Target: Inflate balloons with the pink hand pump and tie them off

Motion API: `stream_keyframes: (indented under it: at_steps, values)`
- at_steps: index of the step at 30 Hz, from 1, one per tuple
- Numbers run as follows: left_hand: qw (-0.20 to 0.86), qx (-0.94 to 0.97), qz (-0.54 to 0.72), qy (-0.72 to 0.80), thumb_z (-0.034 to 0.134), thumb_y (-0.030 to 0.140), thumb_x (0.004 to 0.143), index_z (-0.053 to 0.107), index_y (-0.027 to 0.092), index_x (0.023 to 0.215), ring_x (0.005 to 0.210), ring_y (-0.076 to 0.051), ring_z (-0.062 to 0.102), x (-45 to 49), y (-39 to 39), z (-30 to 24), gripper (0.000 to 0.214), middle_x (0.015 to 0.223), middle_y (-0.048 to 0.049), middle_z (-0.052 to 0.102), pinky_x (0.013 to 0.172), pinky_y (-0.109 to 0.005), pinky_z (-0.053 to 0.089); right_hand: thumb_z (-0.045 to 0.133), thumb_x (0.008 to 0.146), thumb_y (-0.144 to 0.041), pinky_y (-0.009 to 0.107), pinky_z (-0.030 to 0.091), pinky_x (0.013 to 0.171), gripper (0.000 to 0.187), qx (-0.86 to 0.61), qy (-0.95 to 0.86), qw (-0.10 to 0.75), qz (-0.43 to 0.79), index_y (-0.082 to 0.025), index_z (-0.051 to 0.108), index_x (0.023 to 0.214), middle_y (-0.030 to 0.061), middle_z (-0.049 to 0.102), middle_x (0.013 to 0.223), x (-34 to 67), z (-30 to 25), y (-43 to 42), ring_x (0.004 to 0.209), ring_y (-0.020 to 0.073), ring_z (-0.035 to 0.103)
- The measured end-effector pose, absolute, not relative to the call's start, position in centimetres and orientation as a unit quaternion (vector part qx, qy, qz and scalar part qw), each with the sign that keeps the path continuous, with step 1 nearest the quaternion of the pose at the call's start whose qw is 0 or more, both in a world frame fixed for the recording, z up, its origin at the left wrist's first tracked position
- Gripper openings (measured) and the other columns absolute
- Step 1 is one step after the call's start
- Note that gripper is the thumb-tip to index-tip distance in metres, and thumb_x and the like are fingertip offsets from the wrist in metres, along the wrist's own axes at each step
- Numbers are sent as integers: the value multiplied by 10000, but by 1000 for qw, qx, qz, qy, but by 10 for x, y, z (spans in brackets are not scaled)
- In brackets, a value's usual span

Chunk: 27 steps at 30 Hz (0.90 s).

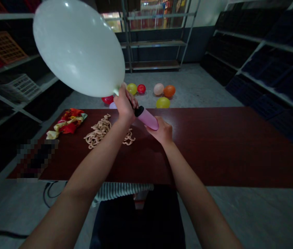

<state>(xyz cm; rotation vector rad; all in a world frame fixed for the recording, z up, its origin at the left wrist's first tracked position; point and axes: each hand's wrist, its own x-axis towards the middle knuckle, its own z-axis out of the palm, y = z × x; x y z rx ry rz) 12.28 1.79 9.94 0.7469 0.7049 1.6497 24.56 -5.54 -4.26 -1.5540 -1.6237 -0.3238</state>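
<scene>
A large, inflated white balloon (79, 48) rises at the upper left, its neck pinched in my left hand (124, 105). The fingers of that hand are closed round the neck, where it meets the dark end of a pink balloon pump (147, 118); the nozzle itself is hidden. My right hand (163, 131) is wrapped round the lower end of the pump. Below my left forearm, a heap of tan rubber-like loops (99, 131) lies on the table, with a smaller bunch partly behind the arm. Limp, colourful balloons (71, 121) are piled farther left.
The dark red-brown table (213, 145) spreads beneath my hands. Several blown-up balloons, among them an orange balloon (169, 91), lie on the floor past its far edge. Shelves with crates line both sides, and a metal rack (156, 44) stands at the back.
</scene>
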Motion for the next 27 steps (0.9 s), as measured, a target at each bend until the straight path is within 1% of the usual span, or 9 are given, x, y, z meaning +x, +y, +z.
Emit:
stream_keyframes:
  at_steps: [6,12,16,19,23,27]
  values:
    - [582,263,712,291,499,455,1012,272,233,620,311,-75,232,93,15,87,505,435,81,235,353,-239,216,707,841,-556,309,508,684,451,-596,-686,391,-146,-178,663,1081,89,768,910,244,-42,-59,798,235,733]
    - [589,210,727,283,526,424,991,275,224,588,306,-78,258,54,9,86,515,407,76,265,356,-237,230,696,855,-544,303,499,695,455,-569,-724,349,-177,-164,663,1103,100,771,941,241,-42,-64,817,228,731]
    - [579,196,742,277,534,374,979,269,221,558,306,-85,273,22,6,91,520,406,62,289,362,-239,243,704,852,-513,304,498,693,416,-559,-737,328,-191,-167,669,1079,100,770,935,239,-41,-67,808,225,730]
    - [573,181,747,285,540,375,976,263,215,561,311,-81,275,-3,8,95,524,407,64,284,369,-234,252,710,847,-490,300,493,676,376,-554,-747,312,-195,-177,673,1052,87,767,909,238,-40,-68,785,220,726]
    - [560,170,756,295,518,393,993,248,211,576,314,-80,246,-31,11,109,529,407,61,272,367,-237,237,711,848,-474,302,500,676,349,-542,-752,317,-201,-178,674,1029,83,765,890,237,-38,-68,771,221,725]
    - [537,193,770,286,506,409,1012,234,212,586,324,-77,216,-33,6,135,543,410,61,253,375,-241,216,700,853,-483,306,510,682,368,-542,-745,338,-192,-175,667,1050,86,768,891,237,-38,-68,765,221,726]
